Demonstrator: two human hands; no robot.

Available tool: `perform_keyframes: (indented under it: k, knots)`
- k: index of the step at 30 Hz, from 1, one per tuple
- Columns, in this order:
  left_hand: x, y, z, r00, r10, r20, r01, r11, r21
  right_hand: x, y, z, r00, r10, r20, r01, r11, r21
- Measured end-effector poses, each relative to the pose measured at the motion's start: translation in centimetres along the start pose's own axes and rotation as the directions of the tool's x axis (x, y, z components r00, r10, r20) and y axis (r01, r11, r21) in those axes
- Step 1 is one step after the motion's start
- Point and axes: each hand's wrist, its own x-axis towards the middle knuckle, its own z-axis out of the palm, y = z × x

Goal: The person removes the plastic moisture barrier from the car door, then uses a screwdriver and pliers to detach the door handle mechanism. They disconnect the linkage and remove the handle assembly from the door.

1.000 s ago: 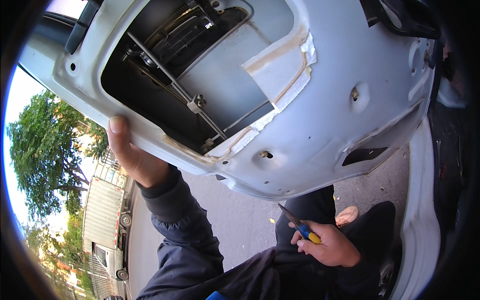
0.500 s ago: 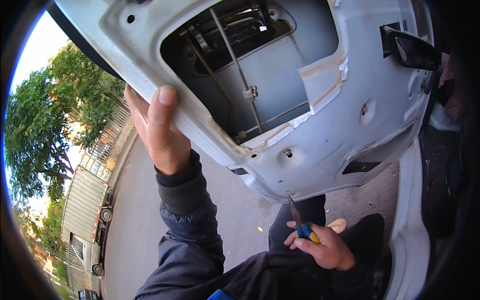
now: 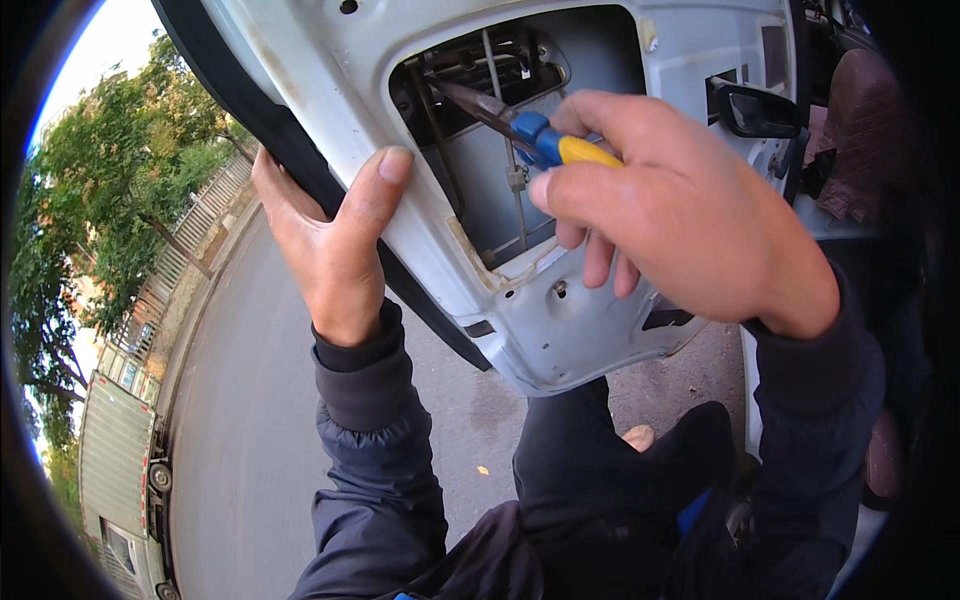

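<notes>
A white vehicle door (image 3: 590,345) stands in front of me, its inner side showing a large cut-out. My left hand (image 3: 325,240) grips the door's left edge, thumb on the inner face and fingers behind. In my right hand (image 3: 680,200) are pliers (image 3: 545,138) with blue and yellow handles, their jaws pointing up and left into the cut-out. Inside it, a thin vertical metal rod (image 3: 495,75) with a small clamp (image 3: 516,179) runs behind the pliers. The jaw tips are near a dark latch mechanism; whether they touch it I cannot tell.
A black side mirror (image 3: 755,108) sticks out at the door's right. Beyond it is a maroon seat (image 3: 860,130). Grey road (image 3: 260,400) lies to the left, with a parked box truck (image 3: 120,450), a fence (image 3: 190,215) and trees (image 3: 130,150) along it.
My right hand has risen from near my knees with the pliers, up to the door's cut-out. The door appears shifted and turned in view, while my left hand stays on its edge.
</notes>
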Motion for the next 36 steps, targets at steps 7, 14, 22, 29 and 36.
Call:
perform_keyframes:
  k: [7,14,22,29,36]
  knots:
    - [-0.1,0.2,0.3,1.000,-0.009,0.013,0.009,0.999,-0.032,2.1,-1.2,-0.6,0.992,-0.063,0.112,0.051,0.993,0.109]
    - [-0.1,-0.3,0.3,1.000,0.018,0.013,-0.017,0.998,-0.054,1.1,-2.2,0.4,0.999,-0.009,0.044,-0.001,0.972,0.236]
    - [-0.5,0.0,-0.2,0.997,0.011,0.076,-0.018,0.996,0.086,1.8,-1.9,5.4,0.958,-0.253,-0.139,0.288,0.836,0.467]
    - [-1.2,0.4,0.1,0.999,-0.007,0.045,0.006,1.000,0.028,1.5,-2.3,6.5,0.919,-0.347,-0.186,0.394,0.813,0.429]
    - [-0.8,0.4,0.0,0.997,-0.015,0.076,0.011,0.998,0.063,0.9,-1.6,6.0,0.967,-0.243,-0.074,0.247,0.831,0.499]
